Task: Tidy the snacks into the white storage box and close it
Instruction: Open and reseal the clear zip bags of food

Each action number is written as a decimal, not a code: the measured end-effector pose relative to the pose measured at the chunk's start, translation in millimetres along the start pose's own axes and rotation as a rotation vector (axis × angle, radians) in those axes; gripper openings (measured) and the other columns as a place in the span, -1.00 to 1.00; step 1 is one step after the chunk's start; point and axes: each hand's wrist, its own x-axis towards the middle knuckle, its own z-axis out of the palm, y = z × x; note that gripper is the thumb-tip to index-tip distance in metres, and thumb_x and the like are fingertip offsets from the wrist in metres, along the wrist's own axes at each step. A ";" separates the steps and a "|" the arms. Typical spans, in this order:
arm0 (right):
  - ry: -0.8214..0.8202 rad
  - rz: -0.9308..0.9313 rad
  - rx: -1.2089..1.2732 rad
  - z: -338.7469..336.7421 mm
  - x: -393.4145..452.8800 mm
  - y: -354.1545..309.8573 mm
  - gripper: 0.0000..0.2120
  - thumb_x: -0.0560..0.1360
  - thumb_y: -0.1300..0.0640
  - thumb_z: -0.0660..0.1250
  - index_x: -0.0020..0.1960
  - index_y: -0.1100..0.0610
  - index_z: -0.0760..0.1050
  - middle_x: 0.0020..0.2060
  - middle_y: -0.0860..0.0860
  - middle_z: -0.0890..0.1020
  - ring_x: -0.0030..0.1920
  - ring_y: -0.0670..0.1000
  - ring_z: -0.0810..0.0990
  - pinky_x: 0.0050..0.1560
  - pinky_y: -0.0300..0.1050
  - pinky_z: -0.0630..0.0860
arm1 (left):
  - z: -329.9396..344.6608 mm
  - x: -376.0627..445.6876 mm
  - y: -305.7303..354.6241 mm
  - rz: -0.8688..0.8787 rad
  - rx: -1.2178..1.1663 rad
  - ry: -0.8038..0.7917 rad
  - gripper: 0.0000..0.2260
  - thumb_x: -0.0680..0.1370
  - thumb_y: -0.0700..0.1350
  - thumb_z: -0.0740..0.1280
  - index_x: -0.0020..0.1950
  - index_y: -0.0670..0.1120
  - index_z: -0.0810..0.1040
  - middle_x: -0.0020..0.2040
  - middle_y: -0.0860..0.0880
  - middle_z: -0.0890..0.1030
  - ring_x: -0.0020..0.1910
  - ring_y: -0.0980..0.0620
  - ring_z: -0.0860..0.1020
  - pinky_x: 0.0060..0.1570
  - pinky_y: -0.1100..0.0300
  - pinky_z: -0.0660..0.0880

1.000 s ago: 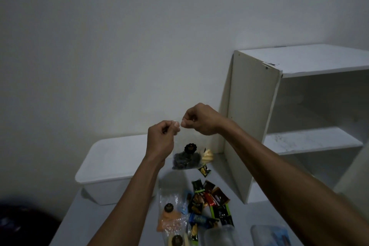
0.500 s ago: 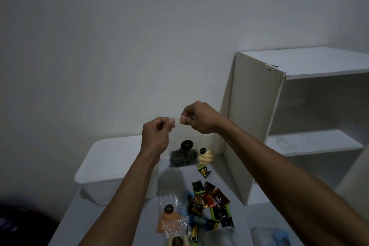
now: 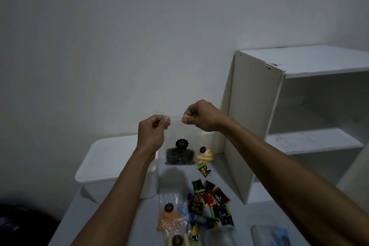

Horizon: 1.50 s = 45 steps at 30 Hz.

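Note:
I hold a clear zip bag of dark snacks [image 3: 179,155] up in the air by its top edge. My left hand [image 3: 152,133] pinches the left corner and my right hand [image 3: 201,116] pinches the right corner. The bag hangs above the table, with a black round label on its front. The white storage box [image 3: 103,163] stands at the back left of the table with its lid on, partly hidden by my left forearm. A heap of small wrapped snacks [image 3: 209,203] lies on the table below my hands. A clear bag of orange snacks [image 3: 169,215] lies left of the heap.
A white open shelf unit [image 3: 279,118] stands on the right, close to my right arm. A bag of pale yellow snacks [image 3: 204,156] rests against its foot. A clear jar [image 3: 219,235] and a blue-tinted packet [image 3: 271,235] sit at the bottom edge.
My hands have drawn a little apart along the bag's top edge, and the bag has stayed hanging between them. The camera has tipped slightly.

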 end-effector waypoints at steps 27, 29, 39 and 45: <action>0.029 0.045 0.038 -1.4 -2.5 14.6 -0.86 0.48 0.06 0.47 -0.16 0.12 0.62 -0.22 -0.14 0.64 -0.17 -0.21 0.56 -0.22 -0.29 0.40 | -16.0 5.9 -8.5 -0.020 -0.005 0.032 -0.90 0.56 -0.13 0.38 -0.15 -0.07 0.65 -0.19 0.00 0.66 -0.21 0.07 0.57 -0.10 0.23 0.48; 0.052 0.047 0.055 0.3 -3.1 15.5 -0.86 0.46 0.04 0.48 -0.17 0.10 0.62 -0.21 -0.13 0.66 -0.15 -0.21 0.58 -0.20 -0.28 0.43 | -15.6 5.7 -9.2 -0.029 -0.010 0.042 -0.89 0.56 -0.13 0.39 -0.16 -0.06 0.65 -0.20 0.01 0.66 -0.21 0.08 0.57 -0.15 0.23 0.46; 0.022 0.081 0.208 -0.8 -9.7 17.0 -0.75 0.46 -0.04 0.47 -0.15 0.16 0.65 -0.19 -0.01 0.70 -0.18 -0.14 0.64 -0.20 -0.19 0.56 | -13.9 2.9 -12.6 -0.061 -0.035 0.028 -0.90 0.56 -0.13 0.38 -0.14 -0.06 0.64 -0.19 0.00 0.65 -0.19 0.11 0.56 -0.14 0.22 0.44; -0.121 0.091 0.216 6.0 -6.0 -0.7 -0.80 0.54 0.00 0.39 -0.12 0.12 0.66 -0.29 -0.06 0.65 -0.28 -0.14 0.56 -0.32 -0.30 0.48 | -7.7 -3.9 -12.4 0.000 0.024 -0.073 -0.90 0.57 -0.15 0.37 -0.14 -0.07 0.64 -0.15 -0.02 0.68 -0.14 0.14 0.60 -0.08 0.33 0.47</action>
